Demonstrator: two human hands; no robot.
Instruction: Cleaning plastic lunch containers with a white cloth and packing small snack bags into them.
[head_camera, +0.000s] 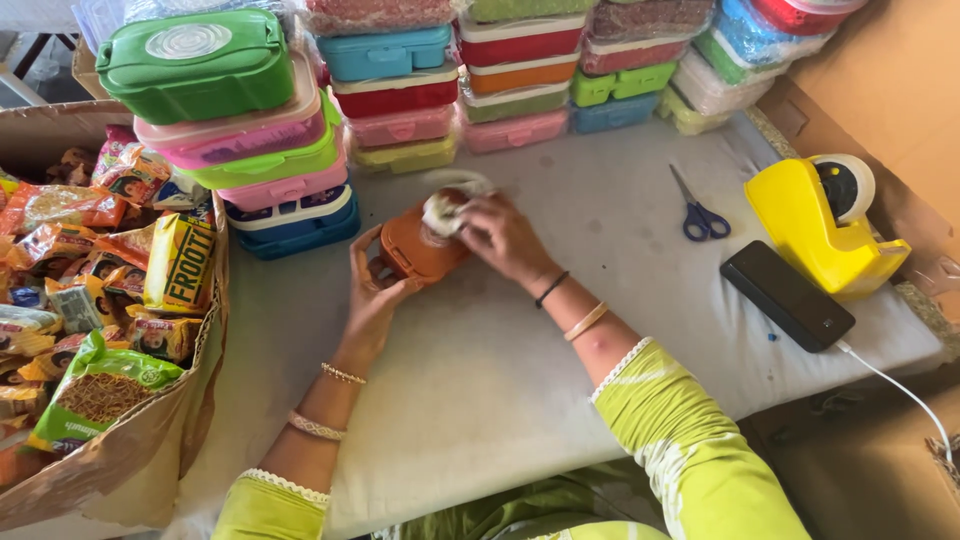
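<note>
Here the grey cloth-covered desk carries everything, and most of its near half lies bare. Along its far edge stand stacked plastic lunch boxes in green, pink, blue, red and orange, close behind the hands. At the left, a brown cardboard carton full of snack packets presses against the desk's side. To the right lie a yellow tape dispenser, a black phone with a white cable, and blue-handled scissors, all well apart from the work.

In the middle sits the orange plastic lunch box, tilted up off the desk. The left hand steadies it, fingers curled around its near corner. The right hand pinches a crumpled white cloth or paper wad against the box's top, fingers bunched together on it.

The step in hand looks like wiping or stuffing the box with the wad; I cannot tell which, nor whether the lid is open. A further stroke would call for a firm hold by the left hand while the right presses and moves across the surface.

Room is tight behind, where the stacks stand just beside the box, and freer toward the person.
</note>
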